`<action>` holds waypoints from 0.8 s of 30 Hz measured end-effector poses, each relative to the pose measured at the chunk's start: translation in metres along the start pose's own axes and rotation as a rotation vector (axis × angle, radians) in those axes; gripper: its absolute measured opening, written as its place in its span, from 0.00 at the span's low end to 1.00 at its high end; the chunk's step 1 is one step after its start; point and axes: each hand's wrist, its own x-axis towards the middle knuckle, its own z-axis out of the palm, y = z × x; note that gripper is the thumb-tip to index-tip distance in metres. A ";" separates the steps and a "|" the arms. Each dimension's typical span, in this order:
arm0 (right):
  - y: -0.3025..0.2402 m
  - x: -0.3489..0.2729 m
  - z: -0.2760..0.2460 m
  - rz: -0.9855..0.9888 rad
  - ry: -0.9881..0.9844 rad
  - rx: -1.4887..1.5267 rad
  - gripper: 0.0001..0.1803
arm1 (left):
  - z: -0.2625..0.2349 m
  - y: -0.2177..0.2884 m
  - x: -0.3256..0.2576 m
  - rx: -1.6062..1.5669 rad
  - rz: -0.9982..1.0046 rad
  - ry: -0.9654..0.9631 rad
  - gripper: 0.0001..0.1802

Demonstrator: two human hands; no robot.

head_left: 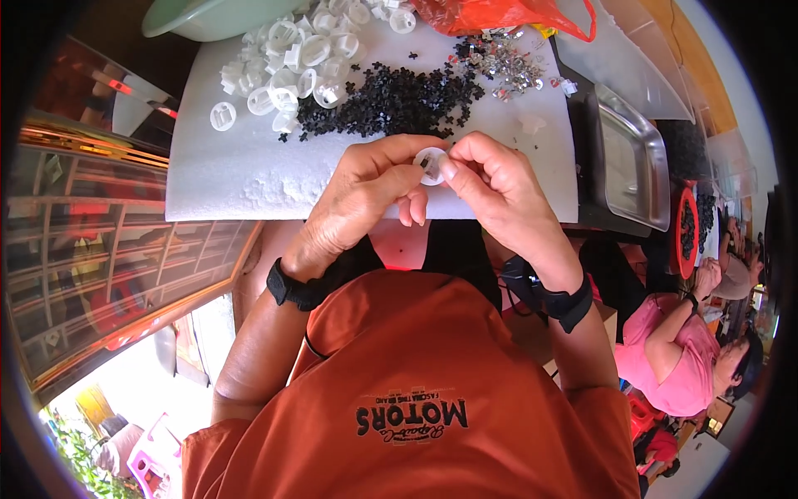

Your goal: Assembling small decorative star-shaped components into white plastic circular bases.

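Counter (212,183) has open room front-left; black-piece pile (391,100) beyond. Left hand (362,183) and right hand (503,187) both pinch a white disc (431,158), near front edge.

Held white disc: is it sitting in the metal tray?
No, the held white disc is up near the black pieces, with the metal tray off to the right.

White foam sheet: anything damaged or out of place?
The white foam sheet has a rough, pitted patch left of the left hand, unlike the smoother surface around it. One round, translucent plastic piece lies apart from its pile.
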 end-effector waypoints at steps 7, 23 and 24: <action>0.001 0.001 0.002 -0.017 0.005 -0.035 0.09 | 0.001 -0.003 -0.001 -0.013 0.003 0.040 0.16; -0.003 -0.003 0.004 -0.039 -0.077 0.035 0.07 | 0.004 0.001 0.000 -0.023 -0.037 0.056 0.12; 0.008 -0.001 0.006 -0.087 -0.059 -0.056 0.07 | 0.003 0.000 -0.001 -0.021 -0.021 0.043 0.12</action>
